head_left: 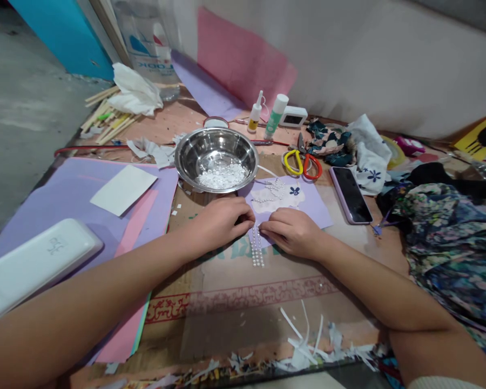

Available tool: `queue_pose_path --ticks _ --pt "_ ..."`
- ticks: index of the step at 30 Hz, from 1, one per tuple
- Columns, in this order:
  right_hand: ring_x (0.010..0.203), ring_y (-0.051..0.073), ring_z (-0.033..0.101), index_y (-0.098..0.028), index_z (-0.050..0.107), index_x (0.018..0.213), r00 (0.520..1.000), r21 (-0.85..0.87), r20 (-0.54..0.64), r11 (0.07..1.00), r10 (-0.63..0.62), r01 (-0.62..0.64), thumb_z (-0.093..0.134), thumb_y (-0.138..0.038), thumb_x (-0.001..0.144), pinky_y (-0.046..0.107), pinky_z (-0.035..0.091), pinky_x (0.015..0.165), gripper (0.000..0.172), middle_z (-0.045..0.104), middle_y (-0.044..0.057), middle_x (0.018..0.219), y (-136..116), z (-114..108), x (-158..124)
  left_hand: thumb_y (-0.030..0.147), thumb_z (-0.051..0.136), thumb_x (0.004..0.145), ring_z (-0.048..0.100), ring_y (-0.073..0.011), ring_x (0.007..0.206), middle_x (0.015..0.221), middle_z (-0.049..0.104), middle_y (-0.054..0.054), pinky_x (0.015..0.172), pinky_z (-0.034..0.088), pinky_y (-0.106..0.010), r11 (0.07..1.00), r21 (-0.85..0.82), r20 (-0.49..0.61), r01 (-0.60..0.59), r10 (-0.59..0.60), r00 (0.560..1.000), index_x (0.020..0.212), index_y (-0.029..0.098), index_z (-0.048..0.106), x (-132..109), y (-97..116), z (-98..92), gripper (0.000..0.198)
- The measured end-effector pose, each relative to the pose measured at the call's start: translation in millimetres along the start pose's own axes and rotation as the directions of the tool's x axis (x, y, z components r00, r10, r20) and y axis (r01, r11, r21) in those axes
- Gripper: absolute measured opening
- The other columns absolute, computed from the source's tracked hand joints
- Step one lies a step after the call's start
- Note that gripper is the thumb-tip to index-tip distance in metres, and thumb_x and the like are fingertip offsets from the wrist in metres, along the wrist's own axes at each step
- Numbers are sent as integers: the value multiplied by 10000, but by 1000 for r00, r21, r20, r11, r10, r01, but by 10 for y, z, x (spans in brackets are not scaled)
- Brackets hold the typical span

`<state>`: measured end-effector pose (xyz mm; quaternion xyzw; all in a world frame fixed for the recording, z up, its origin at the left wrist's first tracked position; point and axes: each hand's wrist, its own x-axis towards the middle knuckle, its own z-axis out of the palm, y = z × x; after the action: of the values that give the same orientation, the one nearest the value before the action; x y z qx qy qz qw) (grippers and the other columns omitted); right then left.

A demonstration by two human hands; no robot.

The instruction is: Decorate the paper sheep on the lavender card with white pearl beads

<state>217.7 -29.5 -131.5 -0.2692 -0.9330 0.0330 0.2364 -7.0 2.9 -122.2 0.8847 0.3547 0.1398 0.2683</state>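
My left hand (224, 219) and my right hand (291, 229) meet over the lower edge of a purple sheet of paper (318, 208). Between them lies a strip of white pearl beads (257, 254) in several short rows, hanging past the sheet's edge toward me. Both hands have thumb and fingers pinched at the strip's upper end, so both look closed on it. Above my fingers, a white fabric piece (263, 202) lies on the sheet with a dark blue flower (294, 190) and strings of pearls (275, 186) on it.
A steel bowl (182, 162) holds white bits. Behind it stand a glue bottle (255, 113) and a glue stick (276, 116); scissors (302, 162) and a phone (350, 194) lie right. Coloured paper (65, 183) and a white case (40, 265) are left, floral cloth (449, 243) far right.
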Motion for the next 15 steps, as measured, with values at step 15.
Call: queue_pose_path --ticks 15 --pt "661 165 497 -141 664 904 1000 63 -13 998 27 -26 500 -171 988 286 351 607 186 603 49 697 -23 12 22 217 523 965 652 -239 907 956 740 -89 819 480 -366 908 404 -335 108 37 941 1014 172 695 -136 -3 -621 184"
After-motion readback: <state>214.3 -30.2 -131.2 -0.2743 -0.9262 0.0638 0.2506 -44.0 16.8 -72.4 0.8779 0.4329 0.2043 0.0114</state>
